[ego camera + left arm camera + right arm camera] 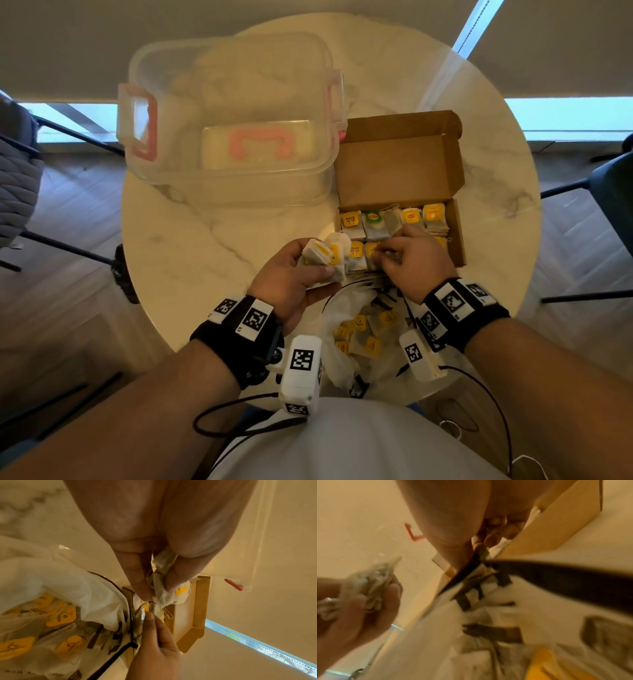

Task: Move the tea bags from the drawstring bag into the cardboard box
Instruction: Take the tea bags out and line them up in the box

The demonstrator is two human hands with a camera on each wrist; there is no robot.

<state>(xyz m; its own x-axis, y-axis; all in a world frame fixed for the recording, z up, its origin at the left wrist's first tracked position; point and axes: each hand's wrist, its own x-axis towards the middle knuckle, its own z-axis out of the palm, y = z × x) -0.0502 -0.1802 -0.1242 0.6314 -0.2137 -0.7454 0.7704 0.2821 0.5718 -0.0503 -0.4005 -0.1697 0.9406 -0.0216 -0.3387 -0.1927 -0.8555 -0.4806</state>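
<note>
You're mid-transfer: left hand (294, 270) clutches a bunch of tea bags (323, 255), right hand (416, 255) has fingers curled, tucking one into the cardboard box (457, 233) at 3 o'clock. Drawstring bag (337, 308) at 6 o'clock holds plenty more. Next up, feed from the bunch. Tags read "RELAX"

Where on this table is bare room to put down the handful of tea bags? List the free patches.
Free: the marble table left of the left hand, below the plastic container; also right of the cardboard box. Crowded: the box's tea-bag rows under the right hand, and the drawstring bag between the wrists.
</note>
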